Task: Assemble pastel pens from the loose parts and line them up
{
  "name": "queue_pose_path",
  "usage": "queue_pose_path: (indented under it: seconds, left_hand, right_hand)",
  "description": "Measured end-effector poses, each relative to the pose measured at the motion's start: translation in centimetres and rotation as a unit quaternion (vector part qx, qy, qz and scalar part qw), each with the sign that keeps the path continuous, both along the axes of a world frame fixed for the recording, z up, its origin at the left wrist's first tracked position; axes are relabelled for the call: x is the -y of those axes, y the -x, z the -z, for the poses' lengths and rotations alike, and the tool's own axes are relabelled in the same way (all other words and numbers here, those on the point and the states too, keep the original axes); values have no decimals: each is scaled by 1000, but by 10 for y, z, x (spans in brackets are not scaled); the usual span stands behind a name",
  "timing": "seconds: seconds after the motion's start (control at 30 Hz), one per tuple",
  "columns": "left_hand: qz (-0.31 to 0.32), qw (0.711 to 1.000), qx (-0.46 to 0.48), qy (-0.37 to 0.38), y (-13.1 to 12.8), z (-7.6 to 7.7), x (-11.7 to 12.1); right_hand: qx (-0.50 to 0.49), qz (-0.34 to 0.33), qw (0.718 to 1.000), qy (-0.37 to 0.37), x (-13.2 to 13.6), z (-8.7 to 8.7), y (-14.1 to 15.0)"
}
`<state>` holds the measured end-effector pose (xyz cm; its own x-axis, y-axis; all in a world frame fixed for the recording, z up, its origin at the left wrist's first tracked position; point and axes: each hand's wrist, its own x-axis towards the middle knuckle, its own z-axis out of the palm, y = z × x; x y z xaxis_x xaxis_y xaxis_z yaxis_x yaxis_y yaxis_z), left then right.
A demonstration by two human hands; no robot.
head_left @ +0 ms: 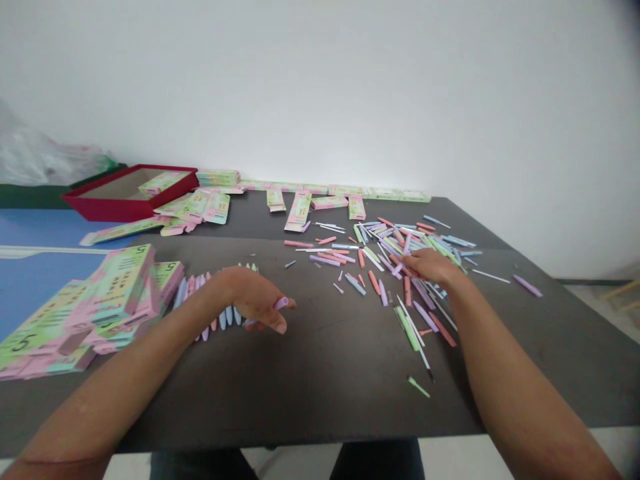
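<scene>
My left hand (257, 298) is closed around a light-purple pen barrel (281, 303), whose open end sticks out past the fingers. Beneath and beside that hand runs a row of pastel pens (223, 319), partly hidden by my wrist. My right hand (425, 264) reaches into a loose pile of pen parts (390, 233), its fingers pinched on a light-purple pen barrel (399, 269). Around the fingertips lie pink, purple, blue and green barrels, caps and thin white refills, overlapping at many angles.
Printed pastel boxes (117, 287) are stacked at the left. Flattened boxes (195, 208) lie by a red tray (120, 210) at the back left, and more boxes line the wall. Near the front lies a small green part (419, 387); a purple pen (527, 286) is far right.
</scene>
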<state>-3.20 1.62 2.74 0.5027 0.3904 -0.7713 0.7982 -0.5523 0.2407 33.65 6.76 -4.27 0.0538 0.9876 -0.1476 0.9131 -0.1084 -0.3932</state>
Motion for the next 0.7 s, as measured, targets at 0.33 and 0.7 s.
queue_pose_path:
  seconds: [0.33, 0.7]
  left_hand:
    - [3, 1000, -5, -7, 4, -3, -3]
    - [7, 996, -21, -85, 10, -13, -3]
  right_hand:
    - [39, 52, 993, -102, -1, 1, -1]
    - [52, 86, 987, -123, -2, 8, -15]
